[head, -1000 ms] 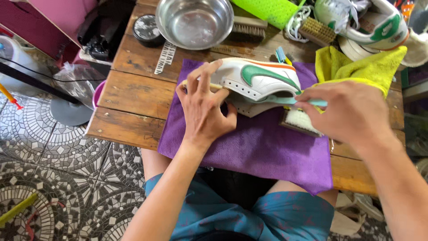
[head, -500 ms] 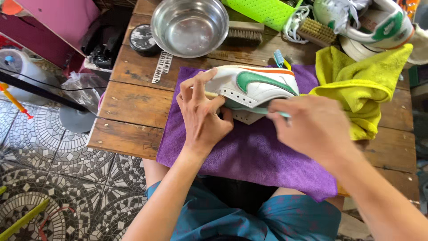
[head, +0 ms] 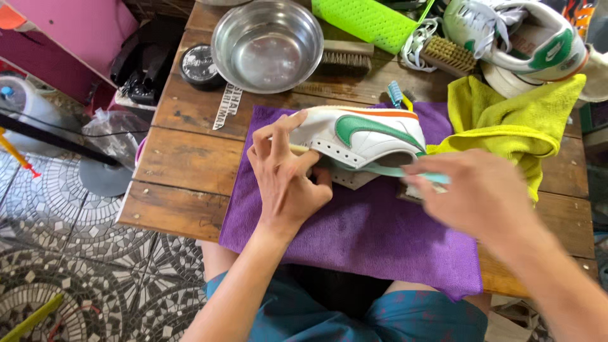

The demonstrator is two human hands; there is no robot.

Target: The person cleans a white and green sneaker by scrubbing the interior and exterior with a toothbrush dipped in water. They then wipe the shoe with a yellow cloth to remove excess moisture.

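A white sneaker with a green stripe lies on its side on a purple cloth spread over the wooden table. My left hand presses on the sneaker's toe end and holds it still. My right hand, blurred with motion, grips a small brush with a light blue handle against the shoe's opening. The brush head is hidden behind the hand.
A steel bowl stands at the back, a round black tin to its left. Two bristle brushes, a green mat, a yellow cloth and a second sneaker crowd the back right. Tiled floor lies left.
My right hand has slid right and toward me with the brush. The view shifted a little, and my left hand stays on the sneaker's toe.
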